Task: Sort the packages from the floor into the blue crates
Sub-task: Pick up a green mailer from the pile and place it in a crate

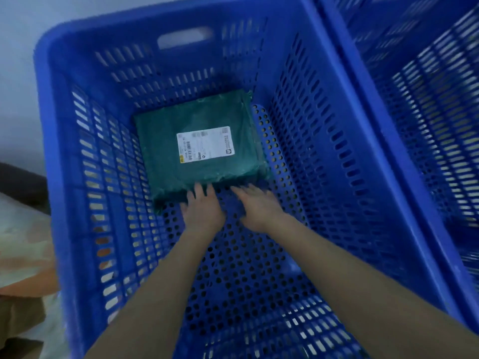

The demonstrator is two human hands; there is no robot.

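I see the green package [199,146] flat on the blue crate [64,141] floor toward twelve o'clock. My left hand [203,211] and right hand [256,208] look spread at its near edge, though blurred. Fingers could drag it askew.

Dim, cool, bluish light with no clear source and only soft shadows. Motion blur smears both hands, the left hand [203,212] and right hand [259,208] (fingertips worst), and the second crate [427,99] at two o'clock. Wide-angle bowing curves the blue crate [51,125] rims.
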